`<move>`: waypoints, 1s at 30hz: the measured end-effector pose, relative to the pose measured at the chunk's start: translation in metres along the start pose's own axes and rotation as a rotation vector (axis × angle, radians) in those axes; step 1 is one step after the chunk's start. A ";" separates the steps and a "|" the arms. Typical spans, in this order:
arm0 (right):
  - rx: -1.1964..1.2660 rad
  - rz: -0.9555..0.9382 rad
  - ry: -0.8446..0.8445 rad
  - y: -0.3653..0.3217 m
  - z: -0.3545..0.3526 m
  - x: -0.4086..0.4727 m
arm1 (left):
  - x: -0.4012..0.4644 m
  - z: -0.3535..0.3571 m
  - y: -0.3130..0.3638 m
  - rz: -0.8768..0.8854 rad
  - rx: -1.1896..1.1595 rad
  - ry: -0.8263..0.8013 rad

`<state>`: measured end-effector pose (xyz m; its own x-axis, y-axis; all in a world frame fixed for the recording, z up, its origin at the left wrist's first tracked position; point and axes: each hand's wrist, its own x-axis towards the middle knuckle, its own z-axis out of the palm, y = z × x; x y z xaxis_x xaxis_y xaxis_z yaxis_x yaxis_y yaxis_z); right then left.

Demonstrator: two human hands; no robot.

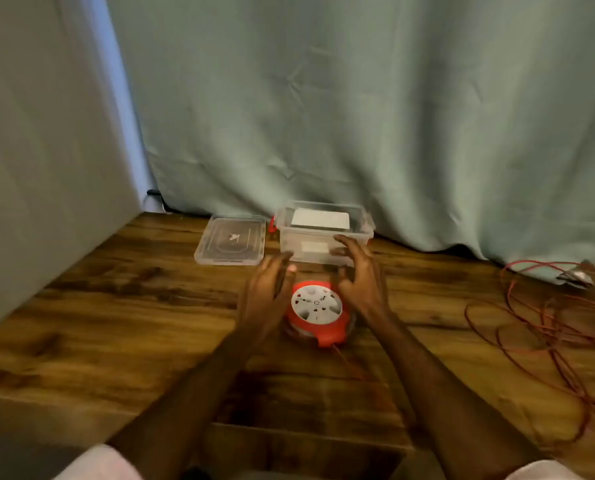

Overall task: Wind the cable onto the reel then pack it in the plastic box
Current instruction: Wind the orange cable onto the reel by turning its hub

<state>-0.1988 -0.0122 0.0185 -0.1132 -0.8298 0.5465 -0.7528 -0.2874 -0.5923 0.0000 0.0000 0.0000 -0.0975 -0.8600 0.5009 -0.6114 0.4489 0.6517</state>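
Observation:
A red reel with a white hub lies flat on the wooden table. My left hand hovers at its left side, fingers spread, holding nothing. My right hand is just above its right side, fingers apart and curled. A thin red cable trails from the reel's near edge and lies in loose loops on the right of the table. The clear plastic box stands open just beyond the reel, against the curtain.
The box's clear lid lies flat to the left of the box. A small grey and silver object sits at the cable's far end by the curtain. Teal curtains close off the back and left.

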 end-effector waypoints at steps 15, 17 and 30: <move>-0.194 -0.114 -0.877 0.021 -0.009 0.041 | 0.005 0.032 -0.048 -0.221 0.260 -0.117; -0.173 -0.107 -0.917 0.019 -0.007 0.042 | 0.010 0.030 -0.048 -0.260 0.218 -0.121; -0.029 -0.117 -0.871 0.017 -0.003 0.027 | 0.014 0.028 -0.051 -0.248 0.236 -0.147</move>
<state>-0.2170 -0.0383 0.0252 0.4920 -0.8691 -0.0506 -0.7463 -0.3911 -0.5386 0.0077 -0.0414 -0.0423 -0.0250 -0.9689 0.2463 -0.7929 0.1693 0.5854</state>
